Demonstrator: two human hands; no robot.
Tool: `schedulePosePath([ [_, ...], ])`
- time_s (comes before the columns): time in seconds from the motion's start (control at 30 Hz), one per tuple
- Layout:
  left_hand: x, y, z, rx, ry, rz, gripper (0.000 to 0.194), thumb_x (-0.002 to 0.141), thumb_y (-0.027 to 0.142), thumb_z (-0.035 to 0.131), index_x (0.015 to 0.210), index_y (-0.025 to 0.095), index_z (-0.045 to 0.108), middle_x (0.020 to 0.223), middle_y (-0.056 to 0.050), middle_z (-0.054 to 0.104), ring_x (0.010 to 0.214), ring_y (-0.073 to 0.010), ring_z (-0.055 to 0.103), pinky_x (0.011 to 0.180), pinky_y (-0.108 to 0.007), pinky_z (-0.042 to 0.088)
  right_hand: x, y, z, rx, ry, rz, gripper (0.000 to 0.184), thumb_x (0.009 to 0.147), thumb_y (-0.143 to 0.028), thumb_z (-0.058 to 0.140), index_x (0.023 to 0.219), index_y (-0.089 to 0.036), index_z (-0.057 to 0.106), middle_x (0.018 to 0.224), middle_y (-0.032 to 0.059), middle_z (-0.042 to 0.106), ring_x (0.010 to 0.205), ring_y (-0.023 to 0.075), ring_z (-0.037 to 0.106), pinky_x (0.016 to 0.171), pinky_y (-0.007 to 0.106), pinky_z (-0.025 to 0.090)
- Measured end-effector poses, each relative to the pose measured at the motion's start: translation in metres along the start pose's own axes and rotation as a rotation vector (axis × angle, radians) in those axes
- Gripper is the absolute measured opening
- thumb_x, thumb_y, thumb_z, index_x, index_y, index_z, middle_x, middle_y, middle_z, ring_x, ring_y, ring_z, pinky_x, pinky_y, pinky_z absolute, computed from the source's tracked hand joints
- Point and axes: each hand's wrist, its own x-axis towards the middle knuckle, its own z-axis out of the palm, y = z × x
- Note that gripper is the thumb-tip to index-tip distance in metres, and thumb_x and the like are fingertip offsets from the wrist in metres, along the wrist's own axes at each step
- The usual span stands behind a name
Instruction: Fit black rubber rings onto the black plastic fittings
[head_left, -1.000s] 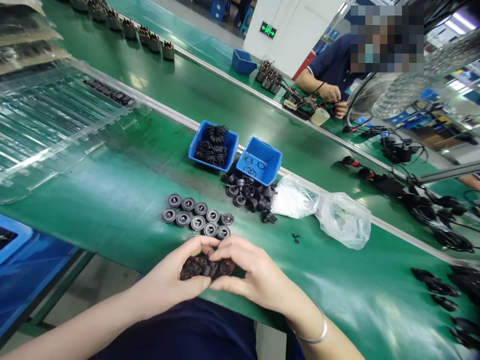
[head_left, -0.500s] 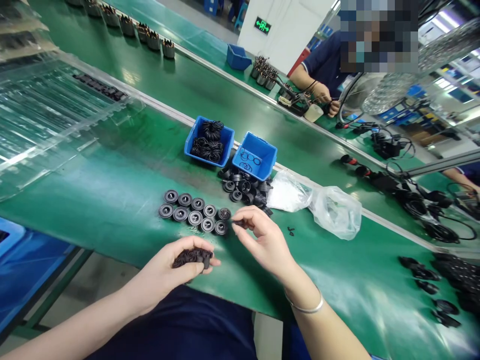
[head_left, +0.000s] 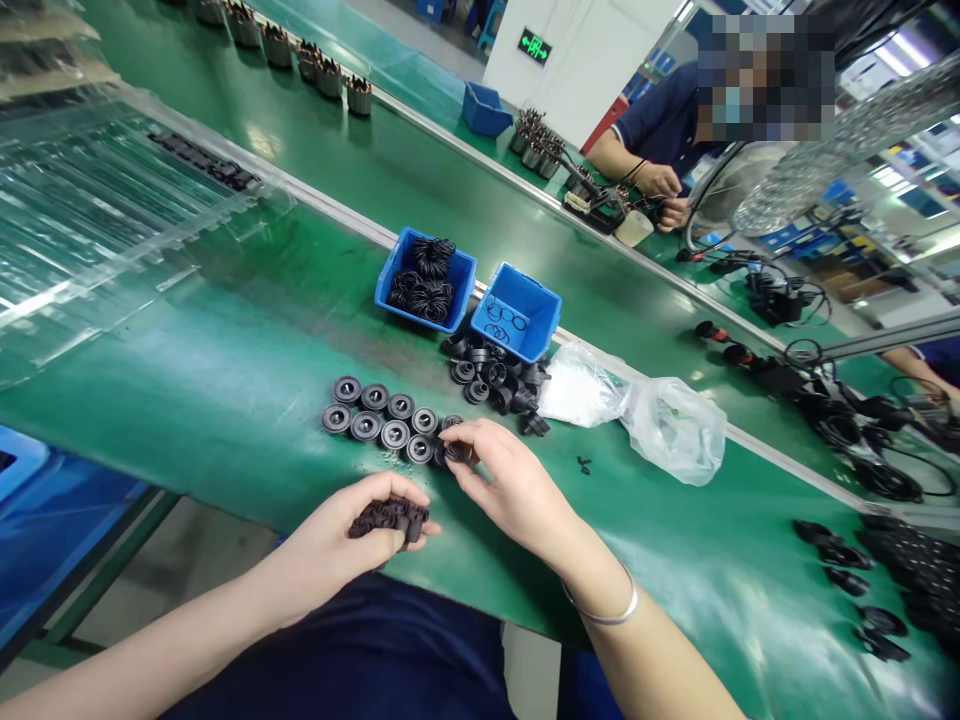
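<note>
On the green workbench (head_left: 225,400), at lower centre of the frame, the left hand (head_left: 349,530) curls closed around a clump of black rubber grommets (head_left: 390,520). The right hand (head_left: 510,487), in a narrow pinch, has its fingertips (head_left: 472,432) on one grommet (head_left: 454,452) at the end of the laid-out rows.

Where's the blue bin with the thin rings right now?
In the head view, the blue bin sits just right of the bin of black coils and directly behind the pile of black rubber parts.

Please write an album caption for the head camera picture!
Left hand holds black rubber pieces while right hand touches a round black part on the green bench.
</note>
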Motion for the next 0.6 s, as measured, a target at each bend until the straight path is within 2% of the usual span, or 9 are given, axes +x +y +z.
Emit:
schedulePosePath([
  [0.2, 0.000, 0.000, 0.001, -0.039, 0.042, -0.013, 0.023, 0.083, 0.024, 0.065, 0.105, 0.020, 0.060, 0.105, -0.007, 0.073, 0.110, -0.0286, 0.067, 0.101, -0.047, 0.049, 0.001, 0.003, 0.002, -0.032, 0.005, 0.015, 0.028, 0.097, -0.017, 0.055, 0.125, -0.022, 0.053, 0.107, 0.0077, 0.065, 0.104, 0.0216, 0.063, 0.091, 0.041, 0.055],
  [0.27, 0.000, 0.002, 0.002, -0.058, 0.069, -0.006, 0.023, 0.083, 0.025, 0.066, 0.104, 0.019, 0.060, 0.105, -0.007, 0.073, 0.110, -0.0280, 0.067, 0.100, -0.046, 0.049, 0.000, -0.001, -0.003, -0.045, 0.005, 0.020, 0.032, 0.097, -0.021, 0.058, 0.128, -0.023, 0.052, 0.113, 0.0095, 0.063, 0.106, 0.0229, 0.062, 0.091, 0.043, 0.055],
  [0.37, 0.000, 0.004, 0.001, -0.060, 0.110, 0.012, 0.023, 0.082, 0.026, 0.067, 0.103, 0.020, 0.060, 0.103, -0.006, 0.073, 0.107, -0.0257, 0.068, 0.098, -0.041, 0.050, -0.002, -0.013, -0.011, -0.049, 0.075, 0.035, 0.036, 0.095, -0.025, 0.061, 0.130, -0.024, 0.050, 0.124, 0.0122, 0.057, 0.105, 0.0225, 0.060, 0.089, 0.040, 0.054],
  [0.43, 0.000, 0.004, 0.001, 0.023, 0.150, 0.033, 0.024, 0.082, 0.025, 0.068, 0.104, 0.021, 0.060, 0.101, -0.004, 0.073, 0.100, -0.0231, 0.069, 0.092, -0.036, 0.052, -0.005, -0.025, -0.012, 0.012, 0.074, 0.058, 0.036, 0.095, -0.029, 0.063, 0.128, -0.024, 0.051, 0.115, 0.0097, 0.060, 0.094, 0.0194, 0.060, 0.083, 0.036, 0.055],
  [0.53, 0.000, 0.003, 0.002, 0.243, 0.184, 0.101, 0.032, 0.078, 0.022, 0.069, 0.108, 0.022, 0.058, 0.101, -0.002, 0.070, 0.095, -0.0211, 0.068, 0.086, -0.031, 0.052, -0.009, -0.039, -0.002, 0.167, -0.072, 0.102, 0.048, 0.089, -0.042, 0.070, 0.129, -0.024, 0.050, 0.093, 0.0026, 0.062, 0.076, 0.0152, 0.059, 0.072, 0.029, 0.054],
  [0.6, -0.002, 0.003, 0.002, 0.370, 0.185, 0.163, 0.036, 0.076, 0.020, 0.069, 0.110, 0.023, 0.058, 0.105, -0.003, 0.069, 0.099, -0.0218, 0.067, 0.089, -0.031, 0.051, -0.011, -0.042, 0.008, 0.233, -0.108, 0.131, 0.053, 0.087, -0.045, 0.072, 0.129, -0.023, 0.050, 0.088, 0.0002, 0.062, 0.071, 0.0134, 0.059, 0.066, 0.026, 0.053],
])
